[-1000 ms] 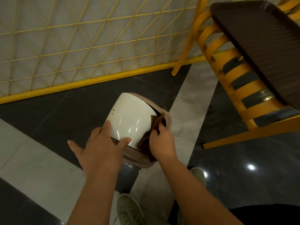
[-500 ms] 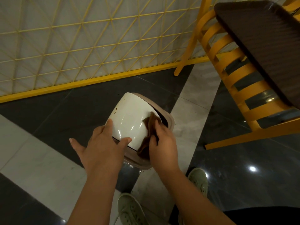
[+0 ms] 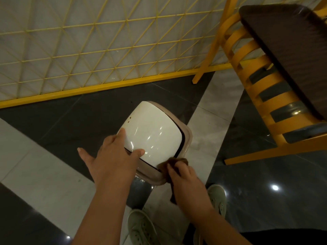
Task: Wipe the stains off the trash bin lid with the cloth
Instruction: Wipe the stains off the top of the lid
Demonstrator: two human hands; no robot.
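Observation:
A glossy white domed trash bin lid [image 3: 152,128] sits in a beige rim [image 3: 187,137] on the floor below me. Small brown stains [image 3: 130,118] dot its far left edge. My left hand [image 3: 113,156] rests on the lid's near left side, thumb and forefinger pressing the white surface, other fingers spread. My right hand [image 3: 185,177] grips a bunched brown cloth [image 3: 175,161] at the near right corner of the rim, just off the white dome. Part of the cloth hangs under my palm.
A yellow slatted chair [image 3: 261,89] with a dark brown tray [image 3: 290,50] on it stands close on the right. A yellow lattice fence [image 3: 88,50] runs behind the bin. My two pale shoes [image 3: 141,227] are just below the bin on the glossy tiled floor.
My right hand has dragged the cloth from the lid's right side down toward me to the near right corner of the rim. My left hand stays pressed on the lid.

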